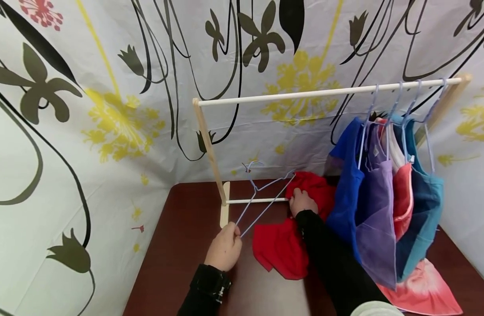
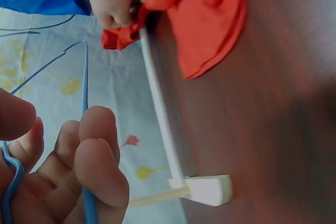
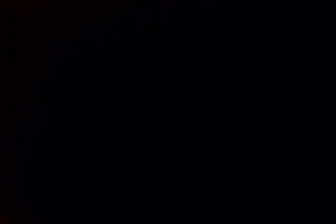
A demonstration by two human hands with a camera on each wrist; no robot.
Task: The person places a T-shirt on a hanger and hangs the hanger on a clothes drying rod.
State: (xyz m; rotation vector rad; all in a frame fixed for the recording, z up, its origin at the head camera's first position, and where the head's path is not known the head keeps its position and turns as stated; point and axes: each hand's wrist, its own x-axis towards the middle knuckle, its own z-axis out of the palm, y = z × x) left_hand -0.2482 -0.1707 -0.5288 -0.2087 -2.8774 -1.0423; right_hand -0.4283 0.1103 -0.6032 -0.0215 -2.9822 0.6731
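A red garment (image 1: pixel 283 245) lies crumpled on the dark brown table (image 1: pixel 178 263), partly under a small wooden clothes rack (image 1: pixel 210 153). My right hand (image 1: pixel 302 202) grips a bunched part of that red garment (image 2: pixel 205 19) by the rack's lower bar. My left hand (image 1: pixel 225 249) holds one end of a pale blue wire hanger (image 1: pixel 261 197), which slants up toward the red cloth; its fingers (image 2: pixel 97 166) curl round the wire. The right wrist view is fully dark.
Several garments (image 1: pixel 380 197) in blue, purple, red-white and teal hang on hangers at the right end of the rack's top bar (image 1: pixel 305 93). A pink-white cloth (image 1: pixel 424 289) lies beneath them. A flower-patterned curtain (image 1: pixel 88 109) walls in the table.
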